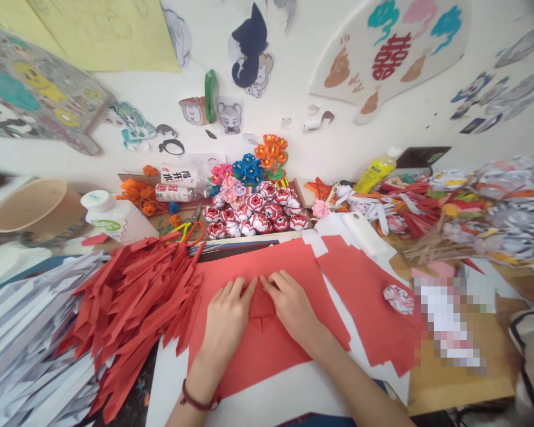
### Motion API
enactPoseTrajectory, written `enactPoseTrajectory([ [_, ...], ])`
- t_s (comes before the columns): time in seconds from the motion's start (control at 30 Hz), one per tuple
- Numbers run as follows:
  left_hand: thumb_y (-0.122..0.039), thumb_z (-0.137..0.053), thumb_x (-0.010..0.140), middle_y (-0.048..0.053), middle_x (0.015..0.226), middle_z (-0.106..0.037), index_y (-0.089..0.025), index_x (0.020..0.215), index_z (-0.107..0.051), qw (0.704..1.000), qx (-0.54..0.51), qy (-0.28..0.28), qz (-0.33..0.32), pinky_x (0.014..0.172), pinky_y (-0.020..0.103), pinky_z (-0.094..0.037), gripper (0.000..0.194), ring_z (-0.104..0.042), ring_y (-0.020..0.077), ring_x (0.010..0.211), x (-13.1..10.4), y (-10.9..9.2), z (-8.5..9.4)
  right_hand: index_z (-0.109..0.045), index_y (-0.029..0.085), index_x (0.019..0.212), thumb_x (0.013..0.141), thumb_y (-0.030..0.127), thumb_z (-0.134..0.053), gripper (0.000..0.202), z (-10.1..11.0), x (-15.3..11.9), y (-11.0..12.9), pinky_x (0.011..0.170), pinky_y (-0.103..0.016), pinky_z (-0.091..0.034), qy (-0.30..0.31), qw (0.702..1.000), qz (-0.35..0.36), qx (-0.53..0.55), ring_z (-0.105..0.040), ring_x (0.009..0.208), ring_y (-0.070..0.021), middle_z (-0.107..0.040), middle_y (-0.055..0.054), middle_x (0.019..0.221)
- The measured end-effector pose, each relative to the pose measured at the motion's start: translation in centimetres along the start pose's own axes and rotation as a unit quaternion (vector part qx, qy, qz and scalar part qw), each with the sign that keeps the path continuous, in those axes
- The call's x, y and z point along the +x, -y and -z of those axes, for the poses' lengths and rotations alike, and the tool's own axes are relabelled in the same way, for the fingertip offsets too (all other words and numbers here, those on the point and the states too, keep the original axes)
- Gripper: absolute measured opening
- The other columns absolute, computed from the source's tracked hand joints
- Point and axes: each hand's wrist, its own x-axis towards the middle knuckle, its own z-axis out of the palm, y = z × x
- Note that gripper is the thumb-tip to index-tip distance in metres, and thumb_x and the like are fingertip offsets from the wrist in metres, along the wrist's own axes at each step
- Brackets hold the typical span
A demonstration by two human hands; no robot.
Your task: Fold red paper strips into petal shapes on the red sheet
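A small folded piece of red paper (pixel 261 309) lies on a larger red sheet (pixel 293 350), and a crease with a little notch shows near its lower edge. My left hand (pixel 231 308) has its fingers closed at the piece's upper left edge. On the opposite side my right hand (pixel 289 302) pinches the upper right edge. The fingertips of both hands nearly meet at the top, where a small peak of red paper sticks up between them. A dark cord bracelet (pixel 198 403) circles my left wrist.
Folded red paper strips (pixel 137 302) are heaped at left beside white strips (pixel 40 332). Behind the sheet sit red-and-white paper flowers (pixel 262 213) and yellow-handled scissors (pixel 191 228). A yellow bottle (pixel 376 172) stands at back right; one paper flower (pixel 399 299) lies on more red sheets (pixel 360 296).
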Motion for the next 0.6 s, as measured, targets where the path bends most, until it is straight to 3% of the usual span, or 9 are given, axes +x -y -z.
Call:
enactPoseTrajectory([
  [0.27,-0.018,-0.045,0.096,0.003,0.094,-0.057,-0.028,0.129,-0.057,0.999,-0.03,0.035,0.018,0.061,0.025,-0.042,0.037,-0.057,0.0152,0.078,0.26,0.17,0.06,-0.067,0.013,0.096,0.099,0.006,-0.039,0.029,-0.25,-0.01,-0.09,0.064,-0.032,-0.045,-0.007,0.999,0.025,-0.037,-0.048,0.075,-0.0188,-0.056,-0.005,0.078],
  [0.6,-0.016,-0.044,0.095,0.004,0.094,-0.057,-0.03,0.131,-0.056,0.999,-0.028,0.032,0.008,0.058,0.024,-0.04,0.04,-0.056,0.0148,0.075,0.2,0.28,0.03,-0.066,0.013,0.095,0.097,0.004,-0.041,0.027,-0.24,-0.06,-0.4,0.068,-0.033,-0.046,0.02,0.999,0.037,-0.022,-0.049,0.077,-0.0194,-0.057,-0.006,0.082],
])
